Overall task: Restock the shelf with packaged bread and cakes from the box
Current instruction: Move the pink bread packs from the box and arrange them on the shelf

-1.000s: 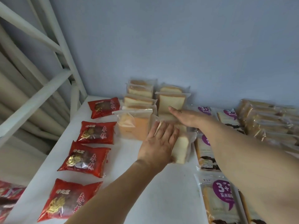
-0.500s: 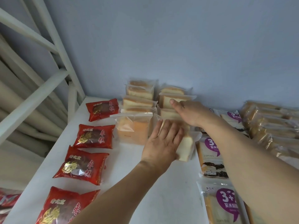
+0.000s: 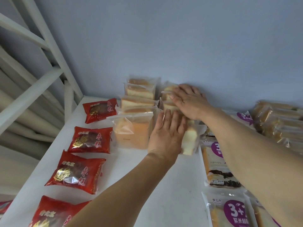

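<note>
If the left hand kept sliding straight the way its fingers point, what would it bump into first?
Probably the right hand, lying just past the left hand and its fingertips, atop the clear-wrapped bread packs; depth between them is unclear.

Red cake packets at my left: gold 老北京 at top, white 枣糕 down the side. Clear sandwich packs at my right: purple badge "3+", 紫米 below, 梦三千 above. Smaller print unreadable.

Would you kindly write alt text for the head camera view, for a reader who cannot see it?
Two bare hands press flat on clear-wrapped bread packs on a white shelf: the left hand on the front pack, the right hand on the stack at the wall. Red cake packets line the left side, purple-labelled packs the right.
</note>
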